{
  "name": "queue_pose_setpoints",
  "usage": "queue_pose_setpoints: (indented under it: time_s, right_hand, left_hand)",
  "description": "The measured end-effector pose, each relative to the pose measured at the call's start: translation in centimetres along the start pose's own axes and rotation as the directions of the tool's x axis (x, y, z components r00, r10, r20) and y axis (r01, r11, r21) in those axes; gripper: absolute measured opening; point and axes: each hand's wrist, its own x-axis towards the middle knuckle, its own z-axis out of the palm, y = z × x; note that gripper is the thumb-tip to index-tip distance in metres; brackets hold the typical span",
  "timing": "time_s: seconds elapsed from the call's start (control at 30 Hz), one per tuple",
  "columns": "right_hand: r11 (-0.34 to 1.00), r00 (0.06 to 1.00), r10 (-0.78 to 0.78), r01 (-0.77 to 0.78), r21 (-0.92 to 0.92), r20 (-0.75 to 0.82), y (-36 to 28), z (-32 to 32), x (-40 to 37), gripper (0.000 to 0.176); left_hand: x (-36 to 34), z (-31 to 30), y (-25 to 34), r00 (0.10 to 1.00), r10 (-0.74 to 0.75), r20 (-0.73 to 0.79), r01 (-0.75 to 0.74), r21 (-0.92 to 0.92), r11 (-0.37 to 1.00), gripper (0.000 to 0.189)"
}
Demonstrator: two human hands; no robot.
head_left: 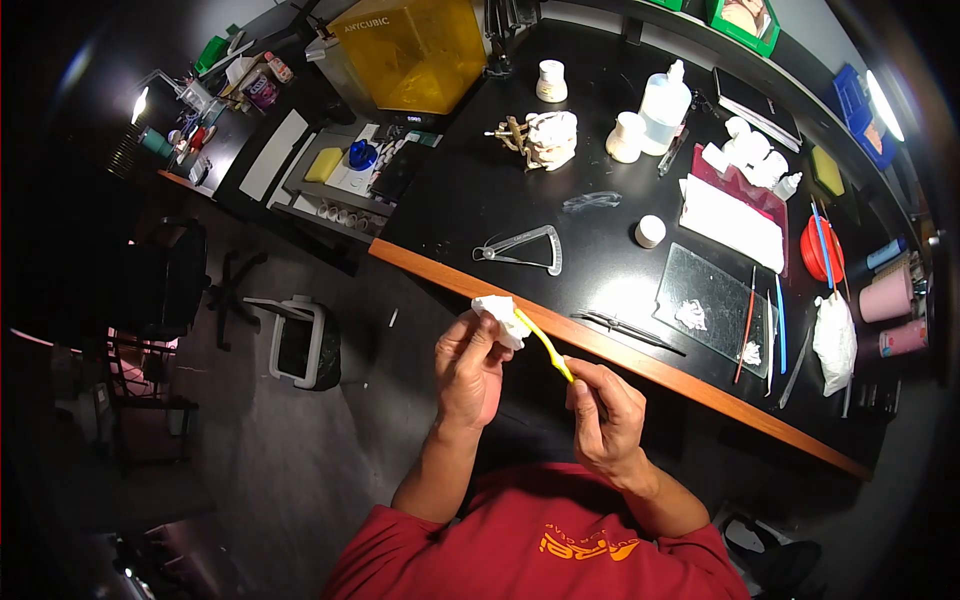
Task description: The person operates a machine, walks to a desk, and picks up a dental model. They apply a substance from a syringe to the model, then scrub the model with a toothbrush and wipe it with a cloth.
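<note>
Between the fingers and thumb of my left hand (pixel 468 367) is a small white piece (pixel 502 318), perhaps a plaster model. My right hand (pixel 606 411) pinches the lower end of a thin yellow tool (pixel 547 348), which looks like a toothbrush. The tool's upper end touches the right side of the white piece. Both hands are in front of the table's wooden edge (pixel 700 392). A measuring caliper (pixel 524 249) lies on the black tabletop just beyond my left hand, and dark tweezers (pixel 628 331) lie beyond my right hand.
A glass slab (pixel 700 300) with white residue lies at the right, near brushes and a white cloth bundle (pixel 833 345). Farther back are a plaster model (pixel 548 139), a clear bottle (pixel 665 108) and a yellow-covered machine (pixel 410 55). A bin (pixel 298 342) stands on the floor at left.
</note>
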Motion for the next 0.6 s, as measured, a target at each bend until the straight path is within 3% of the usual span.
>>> queue_pose_setpoints:
  time_s: [0.2, 0.4, 0.6]
  right_hand:
    - [1.000, 0.999, -0.009, 0.009, -0.011, -0.045, 0.2, 0.5, 0.0, 0.022]
    - [0.998, 0.999, 0.025, -0.023, 0.058, -0.044, 0.1, 0.5, -0.2, 0.021]
    - [0.986, 0.988, 0.153, -0.152, 0.063, -0.018, 0.5, 1.2, 0.2, 0.021]
  left_hand:
    - [-0.2, 1.0, -0.1, 0.999, -0.015, 0.048, 0.020, -0.110, 0.994, 0.025]
    - [-0.2, 0.3, -1.0, 0.999, 0.037, 0.000, -0.037, -0.063, 0.997, 0.020]
    - [-0.8, 2.5, -0.2, 0.997, -0.028, -0.065, 0.020, -0.112, 0.994, 0.021]
